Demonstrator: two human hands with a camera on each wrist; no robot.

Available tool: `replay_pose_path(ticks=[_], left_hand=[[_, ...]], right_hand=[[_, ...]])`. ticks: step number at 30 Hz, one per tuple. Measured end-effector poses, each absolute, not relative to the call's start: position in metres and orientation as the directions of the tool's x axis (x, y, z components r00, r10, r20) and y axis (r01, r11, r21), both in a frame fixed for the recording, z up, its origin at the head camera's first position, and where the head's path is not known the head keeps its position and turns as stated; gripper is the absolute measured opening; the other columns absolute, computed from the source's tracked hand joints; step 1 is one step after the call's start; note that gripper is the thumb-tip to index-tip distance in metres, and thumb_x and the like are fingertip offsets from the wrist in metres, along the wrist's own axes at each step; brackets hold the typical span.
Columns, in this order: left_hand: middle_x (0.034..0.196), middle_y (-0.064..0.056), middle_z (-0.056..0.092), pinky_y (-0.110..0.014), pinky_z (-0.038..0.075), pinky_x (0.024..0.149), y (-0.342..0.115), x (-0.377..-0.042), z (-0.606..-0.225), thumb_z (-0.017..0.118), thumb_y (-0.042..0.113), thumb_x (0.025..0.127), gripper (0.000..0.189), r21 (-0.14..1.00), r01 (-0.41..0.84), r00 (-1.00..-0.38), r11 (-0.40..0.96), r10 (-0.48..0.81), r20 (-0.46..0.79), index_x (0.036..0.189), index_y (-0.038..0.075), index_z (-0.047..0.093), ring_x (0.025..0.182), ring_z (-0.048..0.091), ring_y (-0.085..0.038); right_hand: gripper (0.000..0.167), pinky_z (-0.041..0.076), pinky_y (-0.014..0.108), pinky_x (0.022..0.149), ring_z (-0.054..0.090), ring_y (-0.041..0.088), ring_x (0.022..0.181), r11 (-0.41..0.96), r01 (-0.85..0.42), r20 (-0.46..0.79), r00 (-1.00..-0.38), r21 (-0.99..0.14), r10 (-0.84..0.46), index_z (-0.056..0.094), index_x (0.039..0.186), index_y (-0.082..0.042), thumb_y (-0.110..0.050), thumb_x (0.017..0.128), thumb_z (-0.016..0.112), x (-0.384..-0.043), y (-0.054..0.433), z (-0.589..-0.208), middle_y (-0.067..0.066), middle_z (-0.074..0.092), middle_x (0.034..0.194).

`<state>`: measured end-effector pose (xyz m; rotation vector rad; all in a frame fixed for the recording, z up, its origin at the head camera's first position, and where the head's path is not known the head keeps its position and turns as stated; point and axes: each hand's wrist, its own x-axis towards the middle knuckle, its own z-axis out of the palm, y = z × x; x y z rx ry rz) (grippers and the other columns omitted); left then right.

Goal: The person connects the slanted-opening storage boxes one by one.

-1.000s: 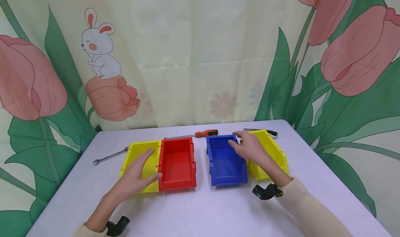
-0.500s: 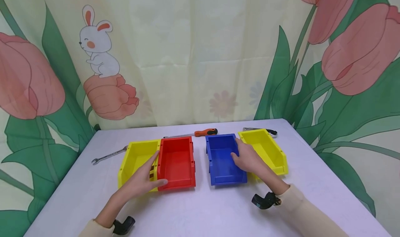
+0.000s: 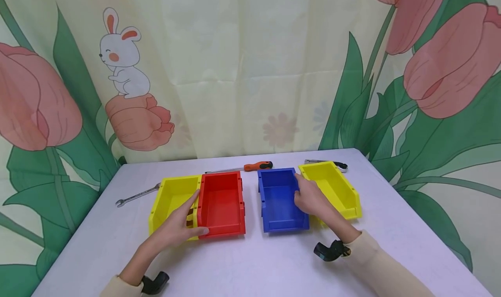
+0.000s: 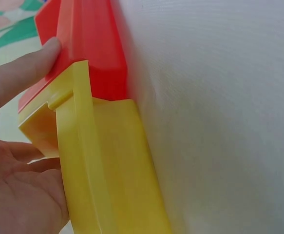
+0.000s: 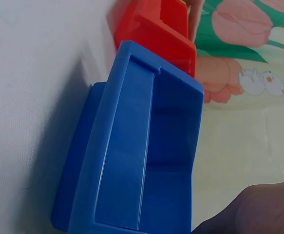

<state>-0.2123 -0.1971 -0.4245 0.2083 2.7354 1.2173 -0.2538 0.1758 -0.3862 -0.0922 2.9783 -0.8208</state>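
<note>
My left hand (image 3: 178, 225) is at the shared edge of a yellow storage bin (image 3: 168, 199) and a red storage bin (image 3: 222, 203). Its thumb lies over the red bin's near left rim, and the other fingers reach down on the yellow side, pinching the wall between. In the left wrist view the two bins touch. My right hand (image 3: 311, 197) grips the right wall of a blue storage bin (image 3: 279, 201), thumb on the inner side. Its other fingers are mostly hidden. A second yellow bin (image 3: 332, 186) sits just right of that hand, partly covered by it.
A wrench (image 3: 137, 195) lies left of the bins. Behind them is a screwdriver (image 3: 256, 166) with an orange and black handle. Another metal tool (image 3: 342, 167) lies partly hidden behind the right yellow bin. A gap separates red and blue bins. A printed curtain (image 3: 242, 71) hangs behind the table.
My left hand has moved right and down onto the yellow and red bins' shared edge. My right hand has come down onto the blue bin's right wall and closed there.
</note>
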Motion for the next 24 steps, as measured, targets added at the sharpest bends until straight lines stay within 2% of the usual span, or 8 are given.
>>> replay_pose_path(ticks=[5, 8, 12, 24], left_hand=[[0.170, -0.013, 0.038, -0.045, 0.065, 0.096, -0.199, -0.213, -0.425, 0.095, 0.023, 0.078, 0.120, 0.749, 0.074, -0.980, 0.658, 0.189, -0.069, 0.171, 0.023, 0.020, 0.142, 0.054, -0.042], [0.170, -0.013, 0.038, -0.044, 0.065, 0.096, -0.200, -0.213, -0.426, 0.095, 0.024, 0.078, 0.120, 0.750, 0.082, -0.979, 0.657, 0.195, -0.064, 0.171, 0.023, 0.020, 0.143, 0.054, -0.041], [0.168, -0.013, 0.040, -0.043, 0.066, 0.095, -0.201, -0.212, -0.427, 0.096, 0.024, 0.076, 0.123, 0.743, 0.085, -0.979, 0.664, 0.195, -0.063, 0.171, 0.023, 0.019, 0.142, 0.055, -0.039], [0.169, -0.013, 0.040, -0.043, 0.066, 0.094, -0.198, -0.211, -0.424, 0.097, 0.021, 0.074, 0.126, 0.727, 0.092, -0.978, 0.680, 0.200, -0.063, 0.172, 0.022, 0.018, 0.144, 0.053, -0.039]], right_hand=[[0.062, 0.049, 0.061, 0.115, 0.062, 0.040, 0.126, 0.844, -0.046, -0.025, -0.997, -0.534, -0.071, 0.030, 0.161, 0.010, 0.000, 0.103, 0.050, -0.254, 0.177, -0.388, 0.032, 0.043, 0.162], [0.062, 0.048, 0.062, 0.115, 0.060, 0.044, 0.134, 0.839, -0.045, -0.022, -0.997, -0.542, -0.068, 0.031, 0.161, 0.009, -0.001, 0.103, 0.050, -0.255, 0.177, -0.388, 0.032, 0.044, 0.162], [0.062, 0.046, 0.063, 0.116, 0.051, 0.047, 0.146, 0.827, -0.044, -0.028, -0.997, -0.560, -0.072, 0.031, 0.162, 0.008, -0.002, 0.104, 0.050, -0.256, 0.178, -0.388, 0.032, 0.043, 0.162], [0.062, 0.047, 0.061, 0.118, 0.055, 0.044, 0.142, 0.807, -0.049, -0.021, -0.997, -0.589, -0.076, 0.031, 0.164, 0.004, -0.005, 0.105, 0.048, -0.259, 0.178, -0.375, 0.029, 0.041, 0.166]])
